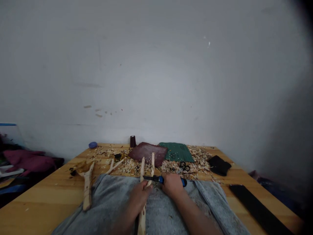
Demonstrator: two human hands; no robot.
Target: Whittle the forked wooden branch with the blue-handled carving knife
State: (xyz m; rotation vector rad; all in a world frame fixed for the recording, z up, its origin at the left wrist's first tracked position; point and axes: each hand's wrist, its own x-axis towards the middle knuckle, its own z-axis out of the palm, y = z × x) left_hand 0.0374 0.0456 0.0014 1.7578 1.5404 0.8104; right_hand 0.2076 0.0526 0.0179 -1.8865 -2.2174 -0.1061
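Note:
My left hand is closed around a peeled, Y-shaped forked branch, just below where its two prongs part. The prongs point away from me and the stem runs back toward my body. My right hand grips the blue and black handle of a utility knife. Its dark blade lies across the near part of the prongs, close to my left thumb; whether the edge is cutting in, I cannot tell. Beneath both hands a grey cloth covers the near part of the table.
Wood shavings are strewn over the wooden table. Another forked branch lies left, a thinner one behind it. Farther back are maroon leather, green leather, scissors and a thread spool. A long black object lies right.

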